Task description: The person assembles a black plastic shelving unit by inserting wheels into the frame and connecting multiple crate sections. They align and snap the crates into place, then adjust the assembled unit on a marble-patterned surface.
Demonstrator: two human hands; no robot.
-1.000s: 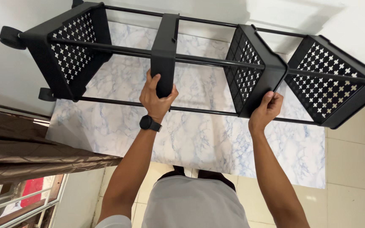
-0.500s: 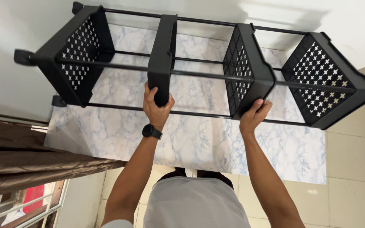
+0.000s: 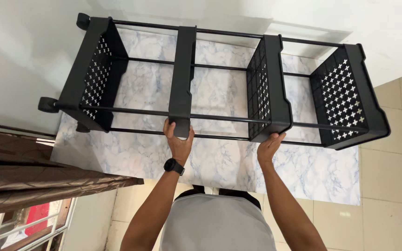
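Note:
A black wheeled rack (image 3: 182, 69) of several perforated baskets joined by thin black rods lies on its side over a marble-patterned mat (image 3: 219, 158). My left hand (image 3: 178, 142), with a black watch on the wrist, grips the lower edge of the second basket from the left. My right hand (image 3: 269, 146) holds the lower corner of the third basket (image 3: 271, 88). Small black wheels (image 3: 47, 104) stick out at the rack's left end.
A brown curtain (image 3: 33, 172) hangs at the left, with a window frame (image 3: 29, 227) below it. A white wall (image 3: 15, 56) runs behind the rack. Beige floor tiles (image 3: 391, 190) lie to the right and under the mat.
The rack has turned and come lower in view, so its baskets now show more from above. Both hands kept their grip and moved down with it.

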